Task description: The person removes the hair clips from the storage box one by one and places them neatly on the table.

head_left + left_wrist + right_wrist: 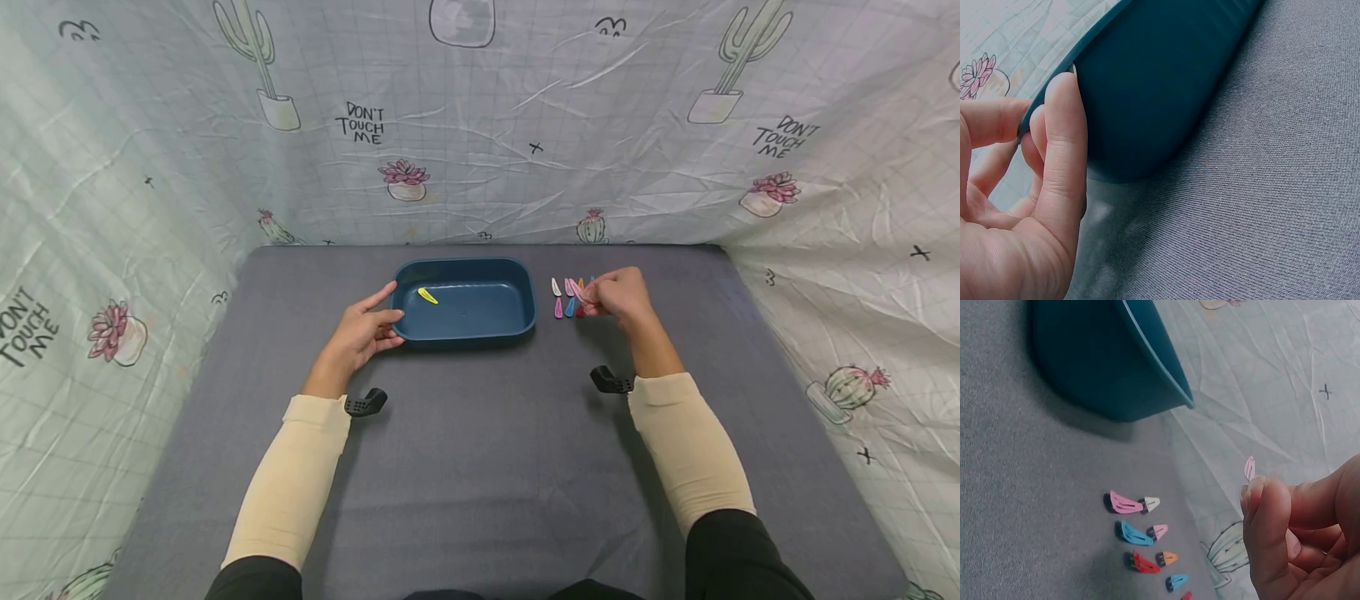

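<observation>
My left hand (358, 333) holds the near left end of a dark blue rectangular basin (463, 341); in the left wrist view its fingers pinch the rim (1054, 81). A yellow snap hair clip (427, 296) lies inside the basin, toward its left. Right of the basin, my right hand (622, 293) pinches a light pink snap hair clip (1250, 469) between thumb and fingertip, with the clip's end sticking up. Beside that hand, more clips lie in two rows, among them a pink one (1124, 503), a blue one (1135, 534) and a red one (1145, 562).
The second row holds a white clip (1151, 504), a light pink one (1159, 532), an orange one (1169, 558) and a light blue one (1177, 582). Everything rests on a grey cloth-covered table (480, 450). A printed curtain (480, 125) hangs behind and at both sides.
</observation>
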The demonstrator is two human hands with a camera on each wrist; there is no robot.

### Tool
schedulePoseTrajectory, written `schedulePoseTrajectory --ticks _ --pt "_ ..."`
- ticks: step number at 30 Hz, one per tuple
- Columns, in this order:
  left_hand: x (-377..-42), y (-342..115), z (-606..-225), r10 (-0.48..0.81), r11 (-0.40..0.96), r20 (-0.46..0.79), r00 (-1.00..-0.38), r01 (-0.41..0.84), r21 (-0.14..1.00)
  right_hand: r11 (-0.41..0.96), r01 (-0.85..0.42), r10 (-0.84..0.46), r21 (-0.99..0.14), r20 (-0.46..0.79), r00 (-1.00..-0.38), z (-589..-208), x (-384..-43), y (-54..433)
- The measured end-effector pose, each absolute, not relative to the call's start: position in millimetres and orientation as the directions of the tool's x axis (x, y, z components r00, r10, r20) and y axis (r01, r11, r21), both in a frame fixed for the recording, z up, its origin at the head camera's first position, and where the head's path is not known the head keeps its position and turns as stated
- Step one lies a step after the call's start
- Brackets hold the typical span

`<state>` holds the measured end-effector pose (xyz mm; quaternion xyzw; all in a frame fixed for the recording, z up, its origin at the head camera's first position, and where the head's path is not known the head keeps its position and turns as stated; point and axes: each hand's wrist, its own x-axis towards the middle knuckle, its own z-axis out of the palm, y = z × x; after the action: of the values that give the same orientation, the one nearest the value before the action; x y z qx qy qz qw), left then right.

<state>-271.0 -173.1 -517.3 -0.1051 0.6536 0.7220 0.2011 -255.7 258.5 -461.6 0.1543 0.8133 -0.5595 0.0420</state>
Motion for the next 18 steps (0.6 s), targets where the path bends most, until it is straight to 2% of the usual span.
schedulePoseTrajectory --ticks 18 --pt "-270.8 -171.3 -516.6 0.147 -0.067 -0.418 -0.897 -0.430 0.900 0.306 0.336 0.262 -0.891 -0.260 -0.929 -477.7 -249.8 277.8"
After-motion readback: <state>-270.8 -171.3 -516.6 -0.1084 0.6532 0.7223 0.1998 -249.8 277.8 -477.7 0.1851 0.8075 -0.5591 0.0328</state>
